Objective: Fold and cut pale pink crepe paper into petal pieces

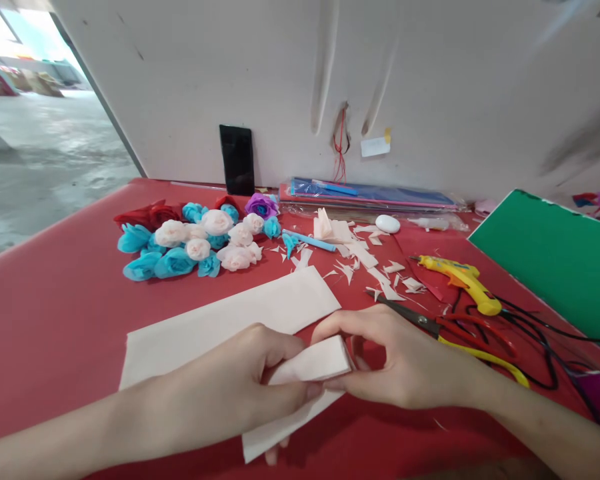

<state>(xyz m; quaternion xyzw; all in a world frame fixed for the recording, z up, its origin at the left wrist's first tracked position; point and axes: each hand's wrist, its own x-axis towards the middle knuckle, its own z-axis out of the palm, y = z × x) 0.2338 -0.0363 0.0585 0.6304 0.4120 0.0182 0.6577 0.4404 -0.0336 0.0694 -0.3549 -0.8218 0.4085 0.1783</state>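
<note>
Both hands hold a folded strip of pale cream crepe paper (316,361) above the red table. My left hand (260,377) grips it from the left, thumb on top, with some fingers hidden underneath. The strip's loose end hangs down below that hand. At the folded end, my right hand (375,357) pinches the layers between thumb and fingers. Behind the hands lies a flat, wider sheet of the same pale paper (240,313), partly covered by my left forearm. Scissors with red and yellow handles (430,327) rest just beyond my right hand.
Blue, white, red and purple paper flowers (195,240) cluster at the back left. Paper scraps (365,257) and a blue pen (310,240) lie mid-table. A yellow glue gun (463,280) with black cords and a green board (555,260) are right. A phone (237,160) leans on the wall.
</note>
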